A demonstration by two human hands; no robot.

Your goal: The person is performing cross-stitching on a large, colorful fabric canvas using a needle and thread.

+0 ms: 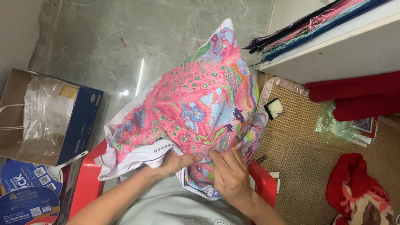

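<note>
1. Cross-stitch cloth (196, 104): a large fabric panel, mostly pink, that I am holding bunched up over my lap. It is carrying green dots, pale blue patches, purple and orange shapes. It is rising in a crumpled peak away from me, tip pointing toward the grey floor.
2. Unstitched white border (125, 160): it is hanging folded along the lower left edge, a thin dark line running near its rim.
3. Lower fold (200, 181): it is drooping between my wrists, showing pale blue and pink stitching, and it is lying against my grey garment.
</note>
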